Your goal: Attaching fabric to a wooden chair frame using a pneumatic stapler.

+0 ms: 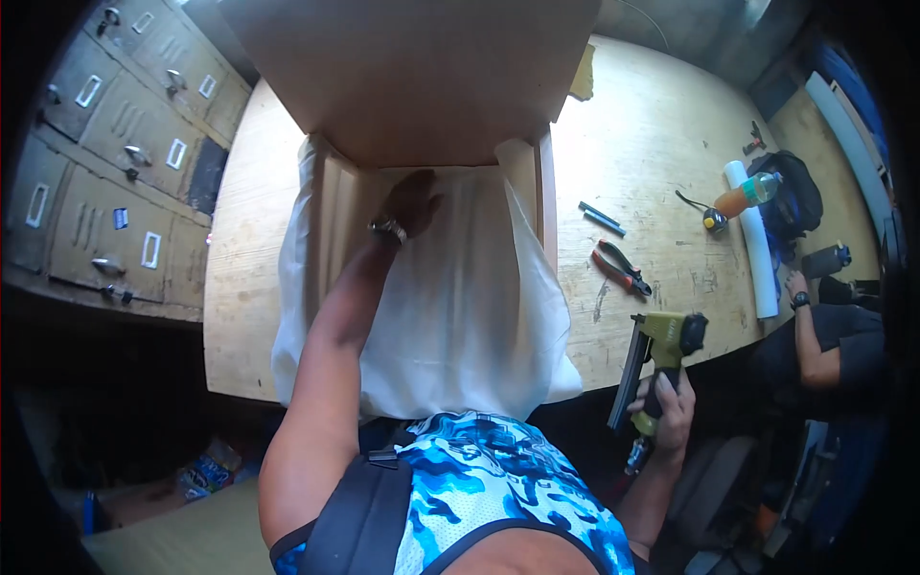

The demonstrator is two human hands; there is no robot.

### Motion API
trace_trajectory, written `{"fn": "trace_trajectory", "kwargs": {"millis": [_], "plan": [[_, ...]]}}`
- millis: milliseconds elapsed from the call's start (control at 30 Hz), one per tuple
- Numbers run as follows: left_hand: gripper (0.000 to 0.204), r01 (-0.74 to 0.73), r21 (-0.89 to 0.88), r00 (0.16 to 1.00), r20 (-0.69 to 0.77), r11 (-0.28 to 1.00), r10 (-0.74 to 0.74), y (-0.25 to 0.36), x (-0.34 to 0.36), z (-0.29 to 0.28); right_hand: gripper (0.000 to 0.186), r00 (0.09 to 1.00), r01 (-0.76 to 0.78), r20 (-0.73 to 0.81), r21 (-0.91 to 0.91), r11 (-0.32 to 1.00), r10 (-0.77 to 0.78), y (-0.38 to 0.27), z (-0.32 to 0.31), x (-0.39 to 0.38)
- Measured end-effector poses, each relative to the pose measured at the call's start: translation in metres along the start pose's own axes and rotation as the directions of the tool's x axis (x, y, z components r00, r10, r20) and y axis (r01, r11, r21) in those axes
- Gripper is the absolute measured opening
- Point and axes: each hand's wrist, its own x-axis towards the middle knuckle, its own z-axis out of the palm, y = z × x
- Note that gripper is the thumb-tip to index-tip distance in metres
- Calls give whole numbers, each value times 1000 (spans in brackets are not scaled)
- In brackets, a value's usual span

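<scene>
White cloth (pixel 450 316) drapes over a wooden frame (pixel 547 206) at the table's near edge and hangs down toward me. A broad brown panel (pixel 412 77) rises at the frame's far side. My left hand (pixel 412 204), with a watch on its wrist, lies on the cloth close to the foot of that panel, fingers extended. Off the table's front edge at the right, my right hand (pixel 674 414) grips a green and black staple gun (pixel 661 350) by its handle. Its long black magazine points to the left, and an air fitting shows at the bottom.
Right of the frame lie red-handled pliers (pixel 621 268), dark strips (pixel 602 218) and a tape measure (pixel 714 220). Farther right are an orange drink bottle (pixel 747 195), a white roll (pixel 753 240), a black bag (pixel 797 192) and another person's arm (pixel 815 340). Metal lockers (pixel 125 153) stand left.
</scene>
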Motion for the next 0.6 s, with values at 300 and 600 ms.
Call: {"fn": "trace_trajectory", "kwargs": {"millis": [300,600], "plan": [[53,-90,-42,996,12,995,91,-28,32,61,53,994,75,80,47,996,-79,-95,139,4],[57,-11,-67,999,-39,998,9,-25,19,63,41,995,-43,85,-193,980,60,-54,302,214]]}}
